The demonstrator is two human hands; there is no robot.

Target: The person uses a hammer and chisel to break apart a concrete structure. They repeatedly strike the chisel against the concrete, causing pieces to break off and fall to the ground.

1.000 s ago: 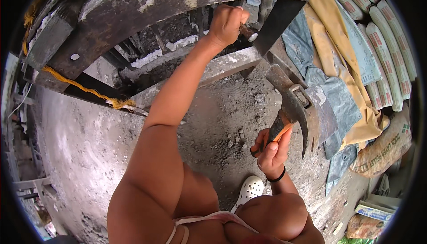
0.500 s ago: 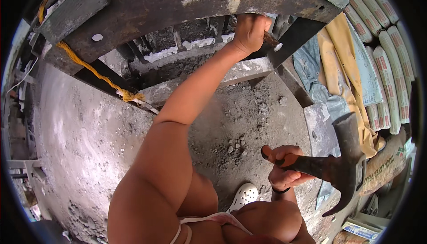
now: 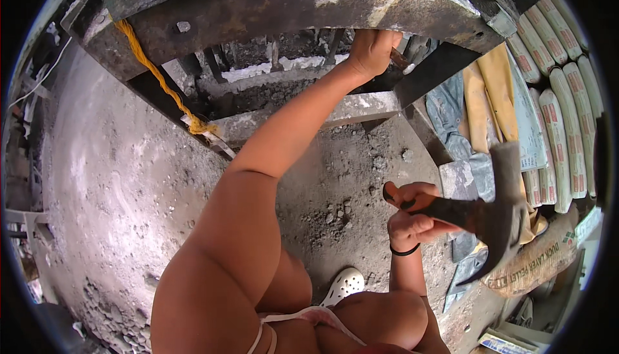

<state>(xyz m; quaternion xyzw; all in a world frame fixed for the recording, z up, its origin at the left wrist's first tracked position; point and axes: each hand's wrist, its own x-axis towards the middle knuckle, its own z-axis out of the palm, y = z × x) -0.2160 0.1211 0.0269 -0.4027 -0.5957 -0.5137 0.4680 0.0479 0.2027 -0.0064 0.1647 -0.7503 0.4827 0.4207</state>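
Observation:
Up at the metal frame, my left hand is closed around a short rusty metal rod. The rod's bright, blunt end sticks out to the right, while its other end is hidden by the hand and the frame's dark, curved beam. At the lower right, my right hand grips a claw hammer by its dark handle. Its head is tilted, with the claw curving down toward me, and stays well apart from the rod.
Yellow rope hangs along the frame's left side. Rubble lies on the dusty floor below. Tan cloth and blue-grey cloth drape at the right, beside stacked bags. A tan printed sack lies farther down.
My right hand has risen slightly with the hammer. The left hand still holds the rod at the beam, and the whole view has shifted a little.

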